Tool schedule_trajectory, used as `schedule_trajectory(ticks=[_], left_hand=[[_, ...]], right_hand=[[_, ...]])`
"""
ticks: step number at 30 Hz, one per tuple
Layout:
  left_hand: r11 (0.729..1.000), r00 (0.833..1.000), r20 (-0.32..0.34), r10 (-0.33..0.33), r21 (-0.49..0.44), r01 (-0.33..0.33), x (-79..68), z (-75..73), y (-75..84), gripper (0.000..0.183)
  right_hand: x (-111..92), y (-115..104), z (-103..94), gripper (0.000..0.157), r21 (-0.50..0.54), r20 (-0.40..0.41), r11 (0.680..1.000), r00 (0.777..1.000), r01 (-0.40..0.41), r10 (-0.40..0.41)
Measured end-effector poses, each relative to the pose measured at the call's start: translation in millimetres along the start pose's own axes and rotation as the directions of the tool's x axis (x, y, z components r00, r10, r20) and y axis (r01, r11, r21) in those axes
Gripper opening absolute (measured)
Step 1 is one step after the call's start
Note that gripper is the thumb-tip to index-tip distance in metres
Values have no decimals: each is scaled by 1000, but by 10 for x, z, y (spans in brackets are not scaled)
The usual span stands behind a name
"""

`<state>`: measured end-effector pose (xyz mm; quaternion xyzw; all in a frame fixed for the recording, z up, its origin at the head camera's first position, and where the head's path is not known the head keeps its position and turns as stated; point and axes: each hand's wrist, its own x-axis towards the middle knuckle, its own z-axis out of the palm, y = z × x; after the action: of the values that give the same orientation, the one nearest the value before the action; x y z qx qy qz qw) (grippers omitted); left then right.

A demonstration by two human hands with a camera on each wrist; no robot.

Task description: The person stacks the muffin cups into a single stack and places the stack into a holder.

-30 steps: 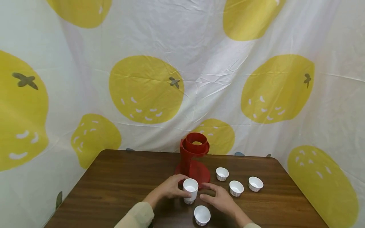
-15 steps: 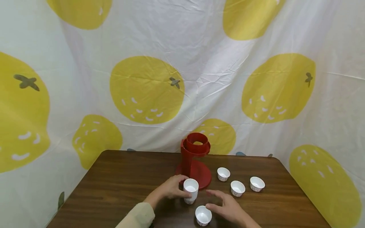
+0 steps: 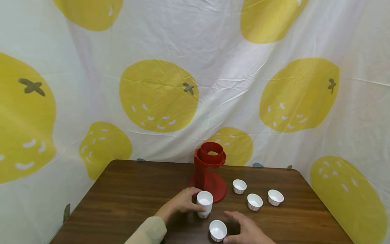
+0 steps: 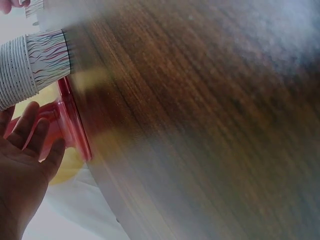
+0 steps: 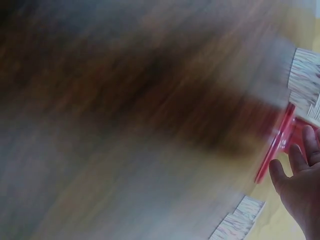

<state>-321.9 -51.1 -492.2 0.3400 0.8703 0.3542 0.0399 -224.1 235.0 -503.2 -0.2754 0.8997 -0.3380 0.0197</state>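
Note:
My left hand holds a stack of white paper baking cups upright on the table, thumb and forefinger about its side. In the left wrist view the stack shows many nested rims and a coloured wavy print on the lowest cup. My right hand is beside a single white baking cup, thumb and forefinger spread at its right side; whether the thumb touches it I cannot tell. Just behind the stack stands a red holder with a ring top and a round base.
On the right of the brown wooden table stand three separate baking cups: one at the back, one nearer, one farther right. A lemon-print cloth hangs behind the table.
My right hand has moved away from the stack, toward me and to the right, down to the single cup. My left hand stays at the stack.

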Motion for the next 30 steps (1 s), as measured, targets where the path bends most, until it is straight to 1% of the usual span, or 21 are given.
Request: schedule_trajectory(ticks=[4,7,10,15,17,23,28,30], left_hand=[[1000,1000,-3,-5,5,5,2,-10,-5,59],[1000,1000,0,-10,-1,10,7,-14,-4,58],[1000,1000,2,-19,-9,19,16,-13,-1,59],[999,999,16,-36,2,36,17,3,-22,61],[999,999,18,-42,1,42,11,10,-30,62],[999,999,11,-38,-8,38,10,2,-19,61],[999,999,18,-49,-1,49,13,2,-9,62],[999,998,18,-52,-1,52,12,6,-11,62]], right_hand=[[47,15,71,82,-3,5,1000,1000,25,-25],[81,10,111,83,8,16,1000,1000,22,-22],[99,12,141,82,7,9,999,999,39,-39],[104,56,190,75,-34,0,992,993,121,-121],[103,74,203,73,-41,2,989,990,140,-140],[120,78,202,70,-27,17,992,992,123,-122],[114,80,196,70,-46,22,987,988,156,-155],[110,80,198,70,-52,23,988,989,148,-147]])
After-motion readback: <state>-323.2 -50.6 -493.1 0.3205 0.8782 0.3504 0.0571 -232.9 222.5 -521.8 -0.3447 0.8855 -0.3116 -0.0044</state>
